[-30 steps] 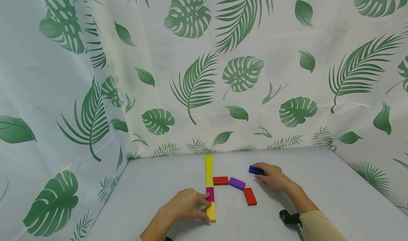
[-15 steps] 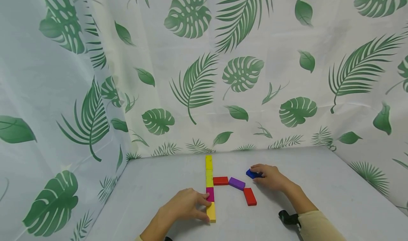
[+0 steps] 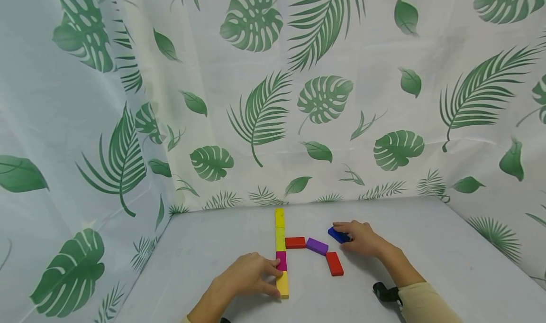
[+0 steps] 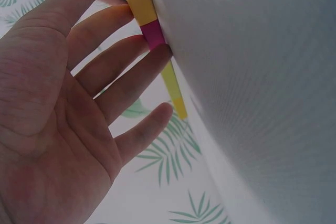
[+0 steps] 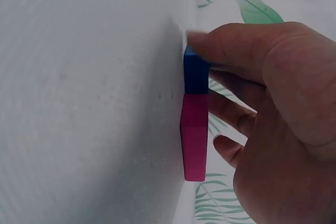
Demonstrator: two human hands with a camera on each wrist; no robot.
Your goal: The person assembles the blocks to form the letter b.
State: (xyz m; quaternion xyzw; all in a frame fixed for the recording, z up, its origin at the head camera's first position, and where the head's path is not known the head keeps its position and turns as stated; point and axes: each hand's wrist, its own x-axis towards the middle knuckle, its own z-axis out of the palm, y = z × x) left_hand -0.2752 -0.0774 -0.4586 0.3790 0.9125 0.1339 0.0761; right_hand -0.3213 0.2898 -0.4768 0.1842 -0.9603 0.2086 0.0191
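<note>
A straight column of blocks runs away from me: a golden-yellow block (image 3: pixel 283 287), a magenta block (image 3: pixel 281 260) and two lemon-yellow blocks (image 3: pixel 279 233). My left hand (image 3: pixel 249 276) lies along its left side, fingers nearly straight; fingertips touch the magenta and golden blocks, and the thumb is by the near end. To the right, my right hand (image 3: pixel 364 240) pinches a dark blue block (image 3: pixel 337 235) between thumb and fingers, low over the table. A second magenta block (image 5: pixel 194 140) shows beside the blue one in the right wrist view; the hand hides it from the head view.
From the column a red block (image 3: pixel 295 243), a purple block (image 3: pixel 317 246) and another red block (image 3: pixel 334 263) curve right and toward me on the white table (image 3: pixel 204 237). Leaf-print cloth (image 3: pixel 264 171) hangs behind. A black wrist device (image 3: pixel 386 292) sits at the right sleeve.
My right hand has shifted the blue block slightly left and toward me and turned it to a slant. The left hand and the laid-out blocks stay in place.
</note>
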